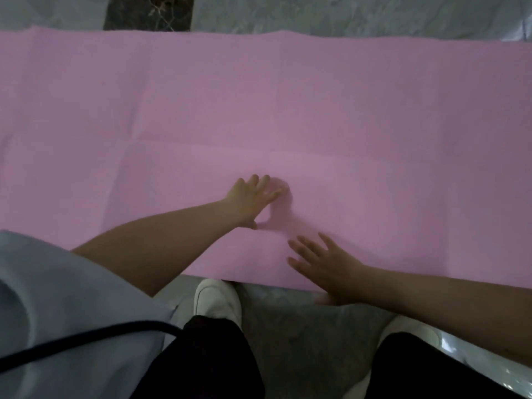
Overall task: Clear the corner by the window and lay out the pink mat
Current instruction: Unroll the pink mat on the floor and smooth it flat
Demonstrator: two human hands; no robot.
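The pink mat [259, 105] lies unrolled flat across the floor, running off both the left and right sides of the view, with faint fold creases in it. My left hand [253, 198] rests palm down on the mat near its middle, fingers spread. My right hand [328, 267] lies flat with fingers apart on the mat's near edge, close to my feet. Neither hand holds anything.
Grey marbled floor [316, 335] shows in front of the mat and beyond its far edge. A dark inlaid floor tile [146, 12] sits past the far edge. My white shoes [217, 300] stand just short of the mat's near edge.
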